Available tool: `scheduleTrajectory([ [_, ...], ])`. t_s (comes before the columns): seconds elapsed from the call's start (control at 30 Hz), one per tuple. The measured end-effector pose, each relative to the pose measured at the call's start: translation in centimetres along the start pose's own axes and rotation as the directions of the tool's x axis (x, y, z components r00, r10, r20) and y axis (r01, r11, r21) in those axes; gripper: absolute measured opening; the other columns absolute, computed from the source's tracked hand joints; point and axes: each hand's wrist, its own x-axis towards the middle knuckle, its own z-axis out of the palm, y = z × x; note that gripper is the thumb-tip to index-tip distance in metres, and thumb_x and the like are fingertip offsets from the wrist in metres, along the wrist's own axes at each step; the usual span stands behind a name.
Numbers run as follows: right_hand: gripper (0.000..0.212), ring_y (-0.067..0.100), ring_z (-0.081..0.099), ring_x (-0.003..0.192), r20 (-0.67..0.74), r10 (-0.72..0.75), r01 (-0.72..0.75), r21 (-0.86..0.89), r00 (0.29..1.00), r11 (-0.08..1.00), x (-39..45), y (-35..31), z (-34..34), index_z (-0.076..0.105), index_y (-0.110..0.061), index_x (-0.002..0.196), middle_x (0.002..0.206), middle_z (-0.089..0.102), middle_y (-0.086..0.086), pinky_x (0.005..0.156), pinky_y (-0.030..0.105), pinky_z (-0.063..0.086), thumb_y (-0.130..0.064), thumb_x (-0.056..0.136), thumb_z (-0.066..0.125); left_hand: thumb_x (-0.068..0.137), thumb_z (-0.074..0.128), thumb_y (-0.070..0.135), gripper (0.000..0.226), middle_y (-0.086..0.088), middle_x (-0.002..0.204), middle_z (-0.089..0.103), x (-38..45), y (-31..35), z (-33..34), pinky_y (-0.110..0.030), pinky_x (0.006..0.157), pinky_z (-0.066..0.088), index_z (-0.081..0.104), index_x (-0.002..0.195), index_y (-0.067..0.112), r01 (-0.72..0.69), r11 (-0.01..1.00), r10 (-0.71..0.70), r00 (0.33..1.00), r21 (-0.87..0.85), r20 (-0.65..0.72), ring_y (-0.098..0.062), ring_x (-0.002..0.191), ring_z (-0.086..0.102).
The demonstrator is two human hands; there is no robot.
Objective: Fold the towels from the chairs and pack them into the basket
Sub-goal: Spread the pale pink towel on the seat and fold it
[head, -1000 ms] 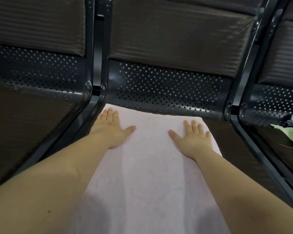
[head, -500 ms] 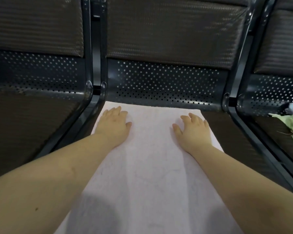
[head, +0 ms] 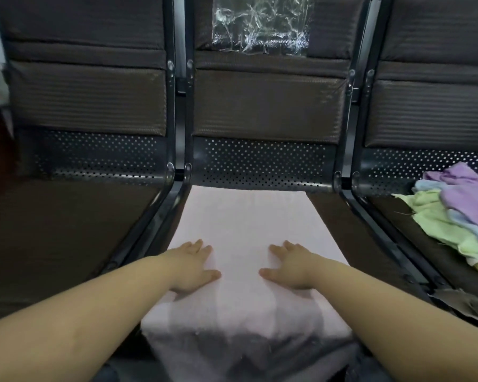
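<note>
A pale pink towel (head: 246,216) lies flat along the middle chair seat, its near end hanging over the front edge. My left hand (head: 192,267) rests palm down on the towel's left side, fingers spread. My right hand (head: 290,267) lies flat on the right side, level with the left. On the right chair sits a loose pile of towels (head: 458,213): purple on top, then light blue, green and a bit of yellow. No basket is in view.
Three dark chairs stand in a row, joined by black metal frames (head: 177,172). The left seat (head: 66,230) is bare. Crumpled clear plastic (head: 260,26) is stuck on the middle chair's backrest.
Both hands have slid back along the pink towel from its far end toward me, staying flat. The view has pulled back, showing more of the chairs and the towel pile.
</note>
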Motion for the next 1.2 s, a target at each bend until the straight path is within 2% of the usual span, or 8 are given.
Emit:
scheduleTrajectory([
  [0.2, 0.089, 0.031, 0.027, 0.14, 0.031, 0.19, -0.192, 0.069, 0.981, 0.979, -2.7, 4.3, -0.5, 0.013, -0.016, 0.152, 0.157, 0.018, 0.011, 0.113, 0.04, 0.028, -0.066, 0.086, 0.046, 0.094, 0.041, 0.057, 0.074, -0.007, 0.157, 0.019, -3.7, -2.4, 0.7, -0.032, 0.114, 0.026, 0.023, 0.15, 0.012, 0.111, 0.984, -0.128, 0.985, -0.138, -0.118, -0.024, 0.142, 0.024],
  [0.43, 0.075, 0.027, 0.053, 0.117, -0.072, 0.377, -0.354, 0.219, 0.923, 0.909, -4.6, 7.6, -1.5, 0.042, -0.005, 0.136, 0.132, 0.053, 0.011, 0.094, 0.033, 0.046, -0.043, 0.079, 0.072, 0.083, 0.068, 0.045, 0.052, 0.001, 0.115, 0.058, -4.7, -4.0, 0.9, -0.029, 0.071, 0.046, 0.055, 0.123, 0.016, 0.258, 0.859, -0.362, 0.917, -0.443, -0.167, -0.017, 0.091, 0.056],
  [0.57, 0.039, 0.028, 0.058, 0.084, 0.08, 0.449, -0.452, 0.279, 0.89, 0.847, -5.1, 7.6, -1.9, 0.053, -0.002, 0.088, 0.086, 0.057, 0.01, 0.065, 0.03, 0.046, -0.037, 0.084, 0.07, 0.083, 0.07, 0.039, 0.047, -0.01, 0.093, 0.068, -4.5, -3.9, 0.9, -0.032, 0.067, 0.047, 0.068, 0.11, 0.001, 0.293, 0.824, -0.396, 0.91, -0.485, -0.123, -0.027, 0.092, 0.064],
  [0.67, 0.038, 0.022, 0.046, 0.06, 0.111, 0.471, -0.478, 0.354, 0.875, 0.804, -5.6, 7.7, -1.8, 0.049, -0.004, 0.073, 0.07, 0.05, 0.009, 0.053, 0.027, 0.037, -0.034, 0.087, 0.067, 0.082, 0.071, 0.039, 0.037, -0.008, 0.076, 0.062, -4.3, -4.0, 0.9, -0.028, 0.063, 0.042, 0.068, 0.082, 0.003, 0.319, 0.798, -0.404, 0.912, -0.512, -0.062, -0.025, 0.076, 0.061],
  [0.77, 0.028, 0.023, 0.047, 0.065, 0.124, 0.448, -0.449, 0.483, 0.885, 0.752, -5.7, 8.2, -1.6, 0.053, -0.003, 0.079, 0.074, 0.053, 0.01, 0.058, 0.029, 0.039, -0.027, 0.091, 0.063, 0.088, 0.065, 0.032, 0.041, -0.005, 0.063, 0.046, -4.1, -3.9, 0.5, -0.027, 0.063, 0.036, 0.047, 0.06, 0.009, 0.314, 0.77, -0.414, 0.908, -0.555, -0.061, -0.022, 0.067, 0.049],
  [0.93, 0.019, 0.027, 0.052, 0.069, 0.074, 0.35, -0.252, 0.83, 0.934, 0.498, -6.0, 9.6, -1.6, 0.056, 0.001, 0.087, 0.079, 0.057, 0.015, 0.06, 0.035, 0.047, -0.016, 0.095, 0.057, 0.098, 0.05, 0.023, 0.033, -0.011, 0.072, 0.057, -4.9, -3.6, -0.6, -0.029, 0.055, 0.047, 0.054, 0.071, 0.004, 0.123, 0.581, -0.34, 0.935, -0.805, -0.102, -0.022, 0.067, 0.056],
  [1.07, 0.007, 0.02, 0.052, 0.063, -0.031, 0.222, -0.088, 0.858, 0.975, 0.506, -6.8, 10.7, -1.9, 0.059, -0.011, 0.09, 0.079, 0.059, 0.012, 0.053, 0.03, 0.045, -0.006, 0.094, 0.055, 0.093, 0.06, 0.017, 0.007, -0.011, 0.099, 0.062, -5.5, -5.0, -0.6, -0.034, 0.061, 0.052, 0.055, 0.099, 0.018, 0.005, 0.493, -0.31, 0.935, -0.87, -0.17, -0.025, 0.082, 0.063],
  [1.2, 0.03, 0.017, 0.054, 0.066, -0.131, 0.122, 0.048, 0.851, 0.984, 0.523, -7.7, 10.8, -2.3, 0.063, -0.018, 0.106, 0.082, 0.062, 0.009, 0.05, 0.023, 0.047, 0.004, 0.096, 0.045, 0.094, 0.05, 0.002, 0.025, -0.009, 0.107, 0.065, -6.4, -5.8, -0.4, -0.029, 0.071, 0.049, 0.065, 0.104, 0.021, -0.047, 0.439, -0.137, 0.983, -0.897, -0.119, -0.02, 0.094, 0.062],
])
